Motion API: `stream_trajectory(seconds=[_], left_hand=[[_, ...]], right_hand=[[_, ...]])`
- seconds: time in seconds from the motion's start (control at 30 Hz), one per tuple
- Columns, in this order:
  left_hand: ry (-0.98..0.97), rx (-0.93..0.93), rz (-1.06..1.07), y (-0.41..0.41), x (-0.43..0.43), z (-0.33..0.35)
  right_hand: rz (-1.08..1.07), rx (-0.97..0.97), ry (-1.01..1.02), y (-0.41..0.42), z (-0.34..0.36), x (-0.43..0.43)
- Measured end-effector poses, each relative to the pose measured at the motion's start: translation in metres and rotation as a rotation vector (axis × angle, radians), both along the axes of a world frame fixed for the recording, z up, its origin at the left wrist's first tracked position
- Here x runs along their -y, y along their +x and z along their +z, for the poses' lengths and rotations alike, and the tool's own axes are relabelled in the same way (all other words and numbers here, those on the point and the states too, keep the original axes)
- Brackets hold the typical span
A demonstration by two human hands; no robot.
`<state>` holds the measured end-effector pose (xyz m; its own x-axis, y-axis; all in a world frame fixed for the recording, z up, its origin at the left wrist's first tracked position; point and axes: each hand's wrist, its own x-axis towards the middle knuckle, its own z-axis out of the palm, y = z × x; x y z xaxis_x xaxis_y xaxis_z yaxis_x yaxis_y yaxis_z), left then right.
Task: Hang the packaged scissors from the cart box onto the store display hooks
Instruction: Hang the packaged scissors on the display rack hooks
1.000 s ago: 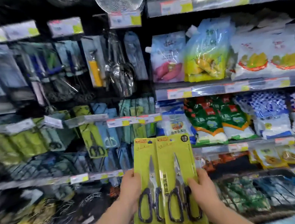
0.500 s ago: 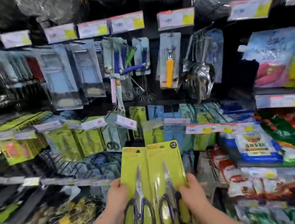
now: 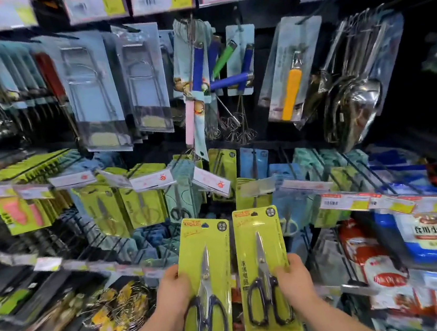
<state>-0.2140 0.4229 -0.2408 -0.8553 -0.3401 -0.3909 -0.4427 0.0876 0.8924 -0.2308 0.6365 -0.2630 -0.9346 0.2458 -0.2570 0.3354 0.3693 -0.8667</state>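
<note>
Store shelving of dark wire panels fills the field, hung edge to edge with carded kitchenware so that each pack faces the aisle on its own peg. Upper row: clear blister packs of wire tongs, whisks with blue and green handles, and polished steel ladles, all suspended from punched card holes. Middle row: yellow-green carded scissors already hanging on forward-sloping hooks behind white price tags; this is judged the destination, since the cards match those in hand. Bagged foodstuffs in red, white and blue occupy the shelves at right.

Foreground: two packs are held upright, side by side and slightly apart, hang-holes uppermost, an orientation that suits threading onto a hook. The left hand holds the left yellow-green card of black-handled scissors, its grip closed on the card's left edge with the thumb on the front. The right hand holds the right matching card, its grip closed on the right edge. Both packs lie below and in front of the scissor row, touching no hook.

Not shown: the cart box. The fingers behind both cards are hidden. Motion blur obscures the left shelving and tag print, and which hook has free space cannot be determined.
</note>
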Motion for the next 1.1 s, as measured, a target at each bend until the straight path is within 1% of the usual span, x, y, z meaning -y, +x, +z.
stream_trajectory(seconds=[0.2,0.37,0.53,0.67,0.77,0.87,0.93,1.1], left_hand=[[0.036,0.035,-0.003,-0.033,-0.001,-0.013],[0.043,0.064,-0.015,-0.051,-0.01,-0.018],[0.009,0.014,-0.04,-0.067,-0.017,-0.027],[0.029,0.021,-0.034,-0.079,-0.02,-0.036],[0.063,0.002,-0.04,-0.087,-0.021,-0.046],[0.077,-0.038,-0.043,-0.092,-0.022,-0.056],[0.081,-0.048,-0.047,-0.094,-0.022,-0.062],[0.101,-0.027,-0.047,-0.093,-0.021,-0.076]], right_hand=[[-0.029,-0.016,-0.021,-0.033,-0.019,-0.001],[-0.043,0.009,-0.016,-0.057,-0.03,-0.004],[-0.07,-0.005,-0.015,-0.09,-0.038,-0.004],[-0.094,-0.017,0.019,-0.123,-0.049,-0.005],[-0.094,0.002,0.016,-0.143,-0.056,-0.006],[-0.097,-0.046,0.046,-0.16,-0.066,-0.008],[-0.107,-0.04,0.055,-0.171,-0.071,-0.01],[-0.09,0.02,-0.044,-0.178,-0.073,-0.011]])
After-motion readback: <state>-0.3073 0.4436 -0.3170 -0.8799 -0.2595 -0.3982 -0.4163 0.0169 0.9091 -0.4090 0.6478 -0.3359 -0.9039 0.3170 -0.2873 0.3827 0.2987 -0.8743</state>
